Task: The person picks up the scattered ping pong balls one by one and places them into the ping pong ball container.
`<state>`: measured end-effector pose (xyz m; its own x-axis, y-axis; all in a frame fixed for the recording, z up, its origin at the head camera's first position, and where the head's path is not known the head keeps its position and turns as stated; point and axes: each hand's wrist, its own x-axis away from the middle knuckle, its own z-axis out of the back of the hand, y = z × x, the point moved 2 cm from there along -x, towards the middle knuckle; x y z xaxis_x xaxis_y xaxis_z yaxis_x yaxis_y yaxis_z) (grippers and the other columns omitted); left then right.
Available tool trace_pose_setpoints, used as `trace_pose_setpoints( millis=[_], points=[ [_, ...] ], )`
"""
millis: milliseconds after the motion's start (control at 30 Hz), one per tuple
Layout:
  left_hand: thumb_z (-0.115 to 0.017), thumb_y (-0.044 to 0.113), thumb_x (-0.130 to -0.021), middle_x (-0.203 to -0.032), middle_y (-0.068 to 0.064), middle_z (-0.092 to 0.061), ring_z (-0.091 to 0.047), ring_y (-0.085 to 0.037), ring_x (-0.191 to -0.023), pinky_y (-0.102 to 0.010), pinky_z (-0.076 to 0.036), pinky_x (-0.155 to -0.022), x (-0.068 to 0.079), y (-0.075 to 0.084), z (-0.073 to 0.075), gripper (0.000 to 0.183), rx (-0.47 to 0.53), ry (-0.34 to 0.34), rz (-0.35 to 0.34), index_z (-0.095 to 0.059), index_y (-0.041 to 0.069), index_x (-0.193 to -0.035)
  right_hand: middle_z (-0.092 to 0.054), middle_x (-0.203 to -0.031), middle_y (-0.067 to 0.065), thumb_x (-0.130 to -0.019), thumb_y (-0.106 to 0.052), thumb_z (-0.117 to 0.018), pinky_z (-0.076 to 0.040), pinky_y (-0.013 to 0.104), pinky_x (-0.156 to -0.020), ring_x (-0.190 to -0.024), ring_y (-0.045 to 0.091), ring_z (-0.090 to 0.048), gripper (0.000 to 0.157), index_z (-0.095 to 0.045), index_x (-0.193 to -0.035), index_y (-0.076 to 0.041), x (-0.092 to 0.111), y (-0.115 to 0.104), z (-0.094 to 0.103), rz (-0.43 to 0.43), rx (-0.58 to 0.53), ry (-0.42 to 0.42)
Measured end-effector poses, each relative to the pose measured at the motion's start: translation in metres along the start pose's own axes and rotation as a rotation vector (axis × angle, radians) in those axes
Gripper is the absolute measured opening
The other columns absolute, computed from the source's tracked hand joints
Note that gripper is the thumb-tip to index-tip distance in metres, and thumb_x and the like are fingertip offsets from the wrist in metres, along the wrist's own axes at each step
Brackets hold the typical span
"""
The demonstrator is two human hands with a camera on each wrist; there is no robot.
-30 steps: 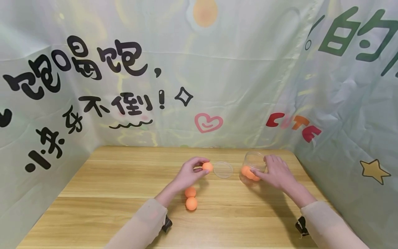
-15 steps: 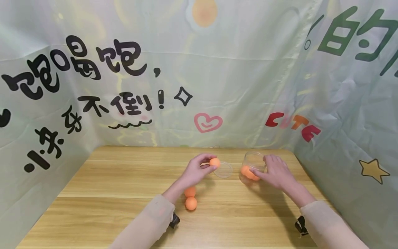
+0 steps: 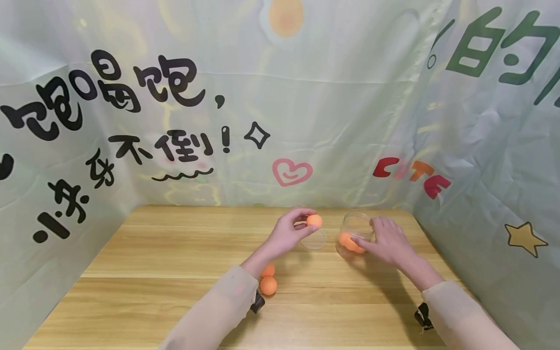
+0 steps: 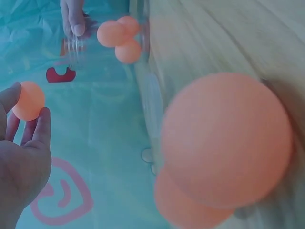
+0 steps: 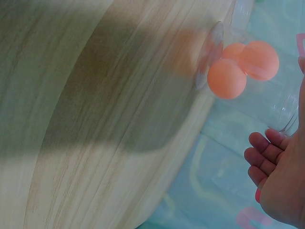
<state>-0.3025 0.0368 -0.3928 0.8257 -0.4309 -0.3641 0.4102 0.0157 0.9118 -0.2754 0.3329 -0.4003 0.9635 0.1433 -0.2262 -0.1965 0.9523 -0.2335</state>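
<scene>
My left hand (image 3: 285, 233) pinches an orange ping-pong ball (image 3: 314, 221) between thumb and fingertips, raised above the wooden table. In the left wrist view, that ball (image 4: 29, 101) is gripped at its sides. A clear jar (image 3: 356, 224) stands upright at the back right, its mouth uncovered. Three orange balls (image 5: 227, 78) lie at its bottom. My right hand (image 3: 387, 241) holds the jar near the rim from the right, the thumb across its front. Below the left hand, a clear round lid (image 3: 314, 241) lies flat on the table, left of the jar.
Two more orange balls (image 3: 269, 286) sit together on the wooden table (image 3: 153, 272), beside the left forearm. A printed cloth (image 3: 240, 184) hangs behind the table and along both sides. Black wrist cameras (image 3: 257, 302) hang below both sleeves.
My left hand has carried its ping-pong ball right and slightly farther back, from left of the lid to above its far side, nearer the jar. The right hand and jar have stayed put.
</scene>
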Motion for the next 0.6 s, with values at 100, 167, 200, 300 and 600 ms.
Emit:
trace_pose_setpoints(
  millis=[100,167,200,300,600],
  points=[
    [-0.075,0.011,-0.097,-0.134,-0.009,-0.062,-0.062,-0.024,-0.122,-0.029,-0.055,-0.103,-0.004,0.003,-0.004,0.038,-0.001,-0.004,0.002,-0.066,0.007,-0.134,-0.056,-0.119,0.028,-0.093,-0.064,-0.067,-0.042,0.065,-0.095,-0.110,0.046,-0.051,0.081,-0.051,-0.124,0.010,0.000,0.000,0.000,-0.002,-0.001,0.001],
    [-0.075,0.011,-0.097,-0.134,-0.009,-0.062,-0.062,-0.025,-0.123,-0.028,-0.054,-0.103,-0.008,0.004,-0.007,0.039,-0.001,-0.010,0.005,-0.066,0.006,-0.135,-0.056,-0.119,0.028,-0.093,-0.064,-0.067,-0.042,0.065,-0.095,-0.110,0.046,-0.051,0.082,-0.051,-0.124,0.010,0.000,0.001,-0.001,-0.003,0.002,0.001],
    [-0.075,0.011,-0.097,-0.134,-0.010,-0.062,-0.062,-0.025,-0.123,-0.029,-0.055,-0.103,-0.009,0.004,-0.009,0.039,-0.002,-0.012,0.006,-0.066,0.006,-0.135,-0.056,-0.118,0.027,-0.093,-0.064,-0.067,-0.042,0.065,-0.095,-0.110,0.045,-0.052,0.082,-0.052,-0.124,0.010,0.001,0.001,-0.001,-0.003,0.003,0.001],
    [-0.075,0.011,-0.097,-0.134,-0.010,-0.063,-0.062,-0.025,-0.123,-0.028,-0.055,-0.102,-0.014,0.005,-0.013,0.040,-0.009,-0.018,0.006,-0.065,0.004,-0.136,-0.056,-0.118,0.028,-0.093,-0.064,-0.067,-0.043,0.065,-0.095,-0.110,0.046,-0.052,0.082,-0.052,-0.124,0.010,0.001,0.001,-0.001,-0.003,0.006,0.001],
    [-0.076,0.013,-0.096,-0.131,-0.005,-0.064,-0.064,-0.018,-0.118,-0.024,-0.055,-0.099,-0.024,0.008,-0.024,0.040,-0.018,-0.017,0.009,-0.066,0.008,-0.135,-0.057,-0.119,0.028,-0.093,-0.066,-0.066,-0.042,0.066,-0.096,-0.111,0.046,-0.052,0.083,-0.052,-0.125,0.010,-0.001,0.001,-0.001,-0.010,0.002,0.002]
  ],
)
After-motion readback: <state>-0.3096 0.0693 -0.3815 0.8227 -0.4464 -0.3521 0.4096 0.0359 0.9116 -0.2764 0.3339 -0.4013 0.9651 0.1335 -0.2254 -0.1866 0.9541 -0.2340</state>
